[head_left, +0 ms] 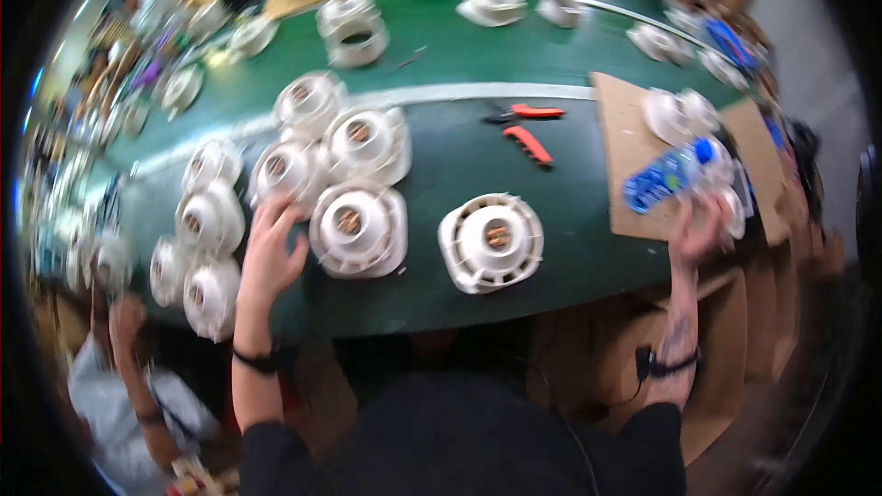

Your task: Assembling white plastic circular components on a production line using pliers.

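My left hand (273,243) reaches over the green table (432,298), its fingertips at the near rim of a white plastic housing (281,171) with copper-coloured parts in its middle. Its thumb stands apart from the fingers. Several similar housings surround it, one of them (358,228) just right of the hand. Another white housing (491,243) stands alone near the front edge. On the right, my right hand (700,228) is slightly blurred, fingers apart, beside a white housing (732,213) at the cardboard's edge. Whether it touches that housing is unclear.
Orange-handled pliers (531,129) lie mid-table. A blue-labelled bottle (666,176) lies on a cardboard sheet (625,119) near more white housings. Other housings stand along the far side. Brown cardboard (726,349) is below on the right. Another person's hand (127,320) shows at left.
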The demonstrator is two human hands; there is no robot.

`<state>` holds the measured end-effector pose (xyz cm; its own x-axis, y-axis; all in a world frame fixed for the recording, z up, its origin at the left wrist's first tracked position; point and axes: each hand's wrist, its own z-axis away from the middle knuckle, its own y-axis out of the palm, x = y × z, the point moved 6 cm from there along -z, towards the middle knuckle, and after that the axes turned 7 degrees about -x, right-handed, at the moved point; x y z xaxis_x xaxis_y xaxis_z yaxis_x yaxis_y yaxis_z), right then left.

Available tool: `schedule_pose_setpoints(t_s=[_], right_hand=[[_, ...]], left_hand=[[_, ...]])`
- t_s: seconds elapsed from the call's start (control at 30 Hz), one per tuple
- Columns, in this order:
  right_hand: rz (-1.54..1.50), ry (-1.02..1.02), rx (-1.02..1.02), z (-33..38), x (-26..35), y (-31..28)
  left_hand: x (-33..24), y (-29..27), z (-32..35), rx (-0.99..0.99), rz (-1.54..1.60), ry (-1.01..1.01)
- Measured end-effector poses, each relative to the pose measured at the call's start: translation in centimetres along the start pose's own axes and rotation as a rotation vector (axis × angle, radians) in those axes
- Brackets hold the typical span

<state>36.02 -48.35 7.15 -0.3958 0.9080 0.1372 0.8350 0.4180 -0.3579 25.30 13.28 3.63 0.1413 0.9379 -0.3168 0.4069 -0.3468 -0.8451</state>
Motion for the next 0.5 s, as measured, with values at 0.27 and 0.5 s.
schedule_pose_setpoints(t_s=[0.27,0.5], right_hand=[[-0.788,-0.305,0.709,2.9,30.5,3.3],[-0.556,-0.451,1.067,4.5,39.6,9.7]], left_hand=[[0.8,0.6,1.2,-0.291,0.035,-0.115],[-0.6,-3.9,4.7,-0.396,0.14,-0.202]])
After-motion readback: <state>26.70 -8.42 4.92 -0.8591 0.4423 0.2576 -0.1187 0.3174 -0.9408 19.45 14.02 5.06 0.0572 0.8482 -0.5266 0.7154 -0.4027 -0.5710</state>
